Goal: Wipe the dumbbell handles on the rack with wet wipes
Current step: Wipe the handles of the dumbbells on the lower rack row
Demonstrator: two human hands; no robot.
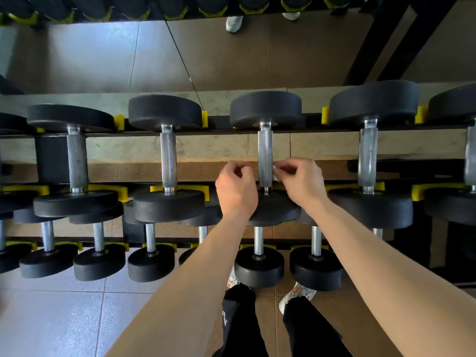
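Hands flank one knurled dumbbell handle (265,155) on the rack's (231,131) upper tier. The left hand (235,188) is curled shut beside it, apparently empty; the right hand (300,181) pinches a small white wet wipe (274,169) against the handle's lower end. Open gaps separate neighbouring dumbbells. Grey and brown floor tiles (64,318) lie below; a mirror (154,55) stands behind.

The dumbbell heads (265,108) are matte black, their handles (265,155) silver with a fine knurled crosshatch. Yellow cradles (180,188) line the black rack (226,132). The floor (51,318) is pale grey tile, and the trousers (239,323) are black.
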